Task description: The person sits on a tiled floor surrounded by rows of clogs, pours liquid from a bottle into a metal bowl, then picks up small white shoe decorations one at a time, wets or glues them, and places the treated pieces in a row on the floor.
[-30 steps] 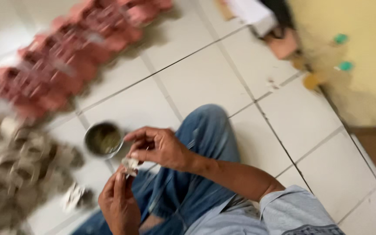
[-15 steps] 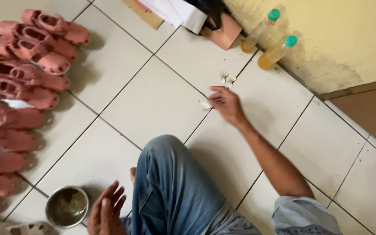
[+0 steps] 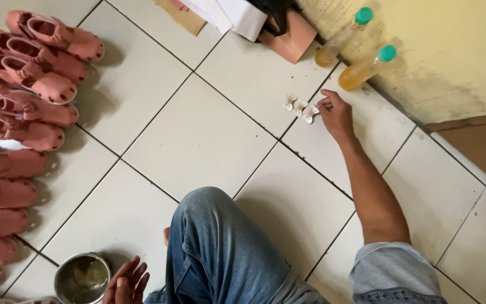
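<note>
Right hand (image 3: 336,114) stretches far out across the tiles (image 3: 198,141), fingers curled down with the tips touching the last of three small white bows (image 3: 300,107) laid in a row near the wall, by two bottles (image 3: 361,70). Left hand (image 3: 125,284) hangs open and empty beside the metal bowl (image 3: 81,277), close to the knee (image 3: 209,225), with pink sandals (image 3: 23,107) lined up alongside.

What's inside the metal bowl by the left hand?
The bowl holds a murky yellowish-green liquid or paste. The left hand covers its right rim, and the bottom isn't visible.
</note>
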`<state>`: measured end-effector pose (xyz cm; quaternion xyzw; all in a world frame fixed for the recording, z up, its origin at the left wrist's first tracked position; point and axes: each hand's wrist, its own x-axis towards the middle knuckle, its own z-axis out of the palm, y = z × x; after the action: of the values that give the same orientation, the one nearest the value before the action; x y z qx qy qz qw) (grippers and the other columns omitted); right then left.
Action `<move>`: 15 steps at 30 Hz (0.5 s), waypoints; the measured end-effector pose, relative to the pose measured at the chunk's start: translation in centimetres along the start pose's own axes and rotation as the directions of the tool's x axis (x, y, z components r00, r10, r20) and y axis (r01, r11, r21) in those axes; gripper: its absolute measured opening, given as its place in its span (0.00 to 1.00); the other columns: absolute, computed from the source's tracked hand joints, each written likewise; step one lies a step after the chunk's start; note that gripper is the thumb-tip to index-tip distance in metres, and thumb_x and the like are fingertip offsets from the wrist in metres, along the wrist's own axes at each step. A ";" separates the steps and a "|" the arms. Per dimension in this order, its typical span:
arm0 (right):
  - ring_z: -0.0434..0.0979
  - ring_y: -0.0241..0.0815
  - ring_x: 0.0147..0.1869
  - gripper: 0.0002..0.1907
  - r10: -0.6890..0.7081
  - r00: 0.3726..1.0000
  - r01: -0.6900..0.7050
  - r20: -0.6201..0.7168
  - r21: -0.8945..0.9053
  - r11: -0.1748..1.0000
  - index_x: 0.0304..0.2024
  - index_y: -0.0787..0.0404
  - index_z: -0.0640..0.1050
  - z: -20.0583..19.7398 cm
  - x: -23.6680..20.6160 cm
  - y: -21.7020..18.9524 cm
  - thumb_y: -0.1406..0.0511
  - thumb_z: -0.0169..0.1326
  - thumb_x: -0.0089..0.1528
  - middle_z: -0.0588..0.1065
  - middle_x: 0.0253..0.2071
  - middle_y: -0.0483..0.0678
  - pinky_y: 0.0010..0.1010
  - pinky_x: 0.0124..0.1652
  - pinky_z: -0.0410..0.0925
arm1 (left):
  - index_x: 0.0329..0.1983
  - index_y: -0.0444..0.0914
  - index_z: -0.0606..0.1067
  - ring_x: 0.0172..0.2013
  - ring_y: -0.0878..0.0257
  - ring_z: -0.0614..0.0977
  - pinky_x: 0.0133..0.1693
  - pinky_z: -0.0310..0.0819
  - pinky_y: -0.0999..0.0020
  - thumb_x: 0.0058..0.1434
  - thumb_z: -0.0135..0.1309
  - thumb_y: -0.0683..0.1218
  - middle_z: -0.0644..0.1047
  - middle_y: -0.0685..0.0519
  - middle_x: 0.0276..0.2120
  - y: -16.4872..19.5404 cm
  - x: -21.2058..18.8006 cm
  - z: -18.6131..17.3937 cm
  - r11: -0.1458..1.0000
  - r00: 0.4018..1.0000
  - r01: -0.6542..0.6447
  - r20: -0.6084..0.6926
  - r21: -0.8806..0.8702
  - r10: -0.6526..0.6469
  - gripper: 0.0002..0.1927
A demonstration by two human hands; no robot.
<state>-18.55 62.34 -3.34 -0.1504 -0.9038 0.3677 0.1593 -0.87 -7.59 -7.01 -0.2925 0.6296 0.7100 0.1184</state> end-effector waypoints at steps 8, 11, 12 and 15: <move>0.83 0.52 0.47 0.20 -0.018 0.997 0.029 0.079 -0.141 0.990 0.60 0.64 0.74 0.1 0.4 0.3 0.75 0.53 0.65 0.82 0.44 0.55 0.40 0.47 0.75 | 0.63 0.28 0.66 0.58 0.43 0.77 0.57 0.75 0.47 0.75 0.35 0.44 0.72 0.33 0.60 4.7 -3.4 4.0 0.998 0.996 -0.039 -0.080 0.041 0.043 0.20; 0.78 0.56 0.62 0.23 -0.245 0.967 0.254 0.066 -0.293 0.922 0.59 0.66 0.75 0.6 0.5 2.2 0.78 0.51 0.61 0.79 0.56 0.59 0.42 0.62 0.70 | 0.61 0.28 0.69 0.55 0.44 0.79 0.54 0.76 0.49 0.72 0.42 0.42 0.75 0.35 0.57 6.8 -5.1 6.4 0.995 0.982 -0.096 -0.168 -0.038 0.089 0.18; 0.76 0.58 0.69 0.24 -0.381 0.922 0.382 0.073 -0.346 0.857 0.58 0.66 0.75 0.3 0.7 2.2 0.80 0.50 0.59 0.77 0.61 0.61 0.43 0.68 0.68 | 0.60 0.28 0.71 0.52 0.44 0.81 0.51 0.77 0.50 0.69 0.47 0.41 0.77 0.36 0.55 7.4 -5.4 7.3 0.991 0.964 -0.129 -0.239 -0.036 0.116 0.18; 0.70 0.59 0.72 0.22 -0.378 0.921 0.390 0.096 -0.191 0.901 0.62 0.72 0.74 0.5 0.5 1.3 0.74 0.56 0.65 0.73 0.64 0.62 0.46 0.71 0.63 | 0.57 0.36 0.76 0.49 0.60 0.82 0.51 0.75 0.65 0.67 0.52 0.48 0.80 0.49 0.49 9.3 -7.8 7.5 0.993 0.962 -0.114 -0.247 0.031 0.118 0.18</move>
<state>-18.95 63.12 -4.51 0.0253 -0.9530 0.2374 0.1866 -1.59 -0.41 5.37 -0.3407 0.6614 0.6682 -0.0008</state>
